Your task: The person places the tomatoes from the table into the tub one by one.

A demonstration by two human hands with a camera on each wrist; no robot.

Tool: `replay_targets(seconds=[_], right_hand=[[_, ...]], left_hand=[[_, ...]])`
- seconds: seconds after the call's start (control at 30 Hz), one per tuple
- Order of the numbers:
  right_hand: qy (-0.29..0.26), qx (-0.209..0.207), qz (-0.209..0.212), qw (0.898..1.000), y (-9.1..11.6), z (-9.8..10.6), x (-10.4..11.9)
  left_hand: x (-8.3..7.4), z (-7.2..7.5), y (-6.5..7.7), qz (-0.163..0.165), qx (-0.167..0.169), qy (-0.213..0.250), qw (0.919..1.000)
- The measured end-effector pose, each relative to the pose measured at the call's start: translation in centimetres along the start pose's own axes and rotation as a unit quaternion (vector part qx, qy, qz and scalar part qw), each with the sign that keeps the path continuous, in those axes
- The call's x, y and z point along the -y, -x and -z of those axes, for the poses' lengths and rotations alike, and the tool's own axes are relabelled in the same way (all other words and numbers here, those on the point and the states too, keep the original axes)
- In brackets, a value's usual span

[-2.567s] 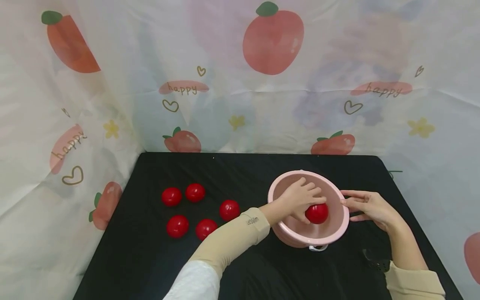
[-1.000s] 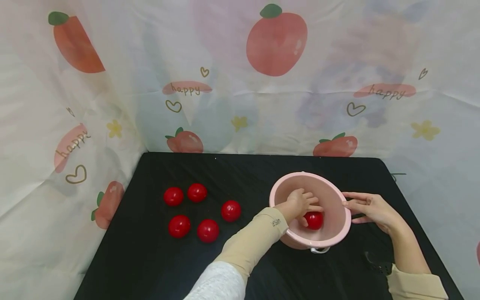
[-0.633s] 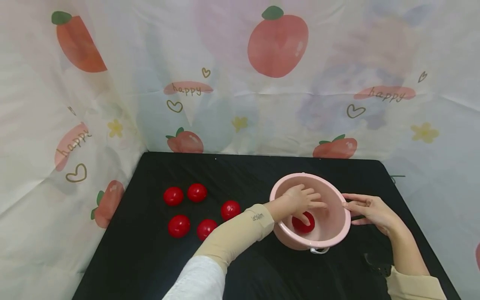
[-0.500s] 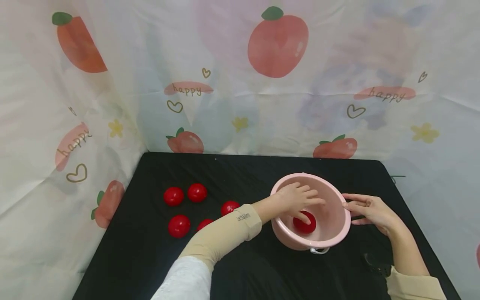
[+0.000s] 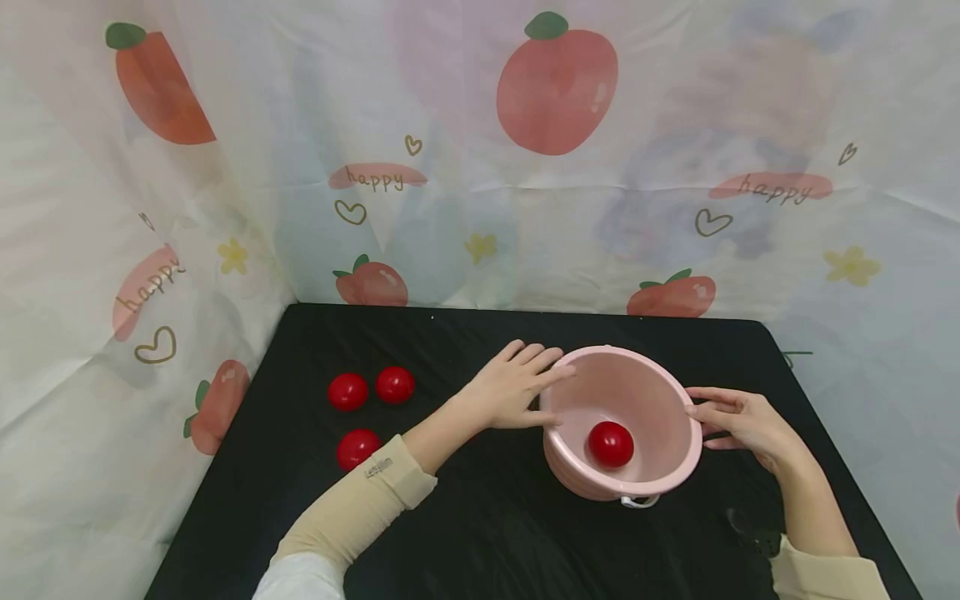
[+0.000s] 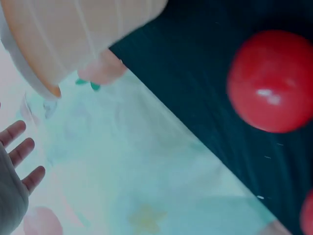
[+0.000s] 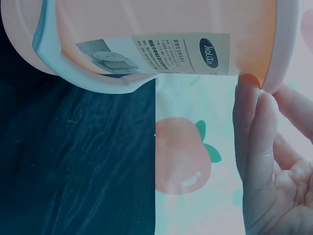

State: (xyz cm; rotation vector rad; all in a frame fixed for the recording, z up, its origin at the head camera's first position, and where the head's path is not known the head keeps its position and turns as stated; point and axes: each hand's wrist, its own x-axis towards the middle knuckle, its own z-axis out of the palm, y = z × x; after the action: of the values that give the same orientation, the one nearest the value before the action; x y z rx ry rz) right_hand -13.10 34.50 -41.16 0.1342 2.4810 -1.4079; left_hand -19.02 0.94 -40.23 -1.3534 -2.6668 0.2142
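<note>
A pink bucket [image 5: 678, 462] stands on the right half of the table, its mouth facing up, with one glossy red ball [image 5: 611, 444] at the bottom. My right hand [image 5: 742, 425] pinches the bucket's right rim; the right wrist view shows thumb and fingertips on that rim beside a printed label [image 7: 186, 54]. My left hand [image 5: 517, 387] hovers at the bucket's left rim, fingers spread and holding nothing. More red balls [image 5: 395, 384] lie on the left of the table, some of them hidden under the left hand and forearm. A large red ball [image 6: 271, 81] shows in the left wrist view.
A black cloth [image 5: 525, 533] covers the table. A white bucket handle [image 5: 640, 502] hangs at the bucket's front. A patterned curtain [image 5: 480, 208] rises behind the table and along its left side.
My left hand has let go of the red ball inside the bucket and drawn out to the left, past the rim. The right hand keeps its place on the rim.
</note>
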Motion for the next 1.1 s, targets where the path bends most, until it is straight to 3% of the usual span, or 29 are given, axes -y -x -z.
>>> replay_targets(seconds=[0.2,0.4,0.77,0.93,1.1], right_hand=[[-0.002,-0.01,0.003,1.0,0.1,-0.1,0.1],[-0.006,-0.013,0.002,1.0,0.2,-0.2,0.0],[-0.002,-0.019,0.005,1.0,0.3,-0.4,0.0],[0.0,-0.02,0.008,1.0,0.3,-0.4,-0.1],[0.003,-0.022,0.007,1.0,0.2,-0.3,-0.1]], left_hand=[[1.8,-1.7,4.7,0.07,-0.024,0.038,0.9965],[3.3,-3.6,9.0,0.139,-0.038,0.058,0.9879],[5.6,-7.2,17.1,0.279,-0.047,0.1,0.9537],[5.7,-8.9,20.3,0.321,-0.041,0.108,0.9401],[5.5,-10.8,22.6,0.347,-0.02,0.123,0.9295]])
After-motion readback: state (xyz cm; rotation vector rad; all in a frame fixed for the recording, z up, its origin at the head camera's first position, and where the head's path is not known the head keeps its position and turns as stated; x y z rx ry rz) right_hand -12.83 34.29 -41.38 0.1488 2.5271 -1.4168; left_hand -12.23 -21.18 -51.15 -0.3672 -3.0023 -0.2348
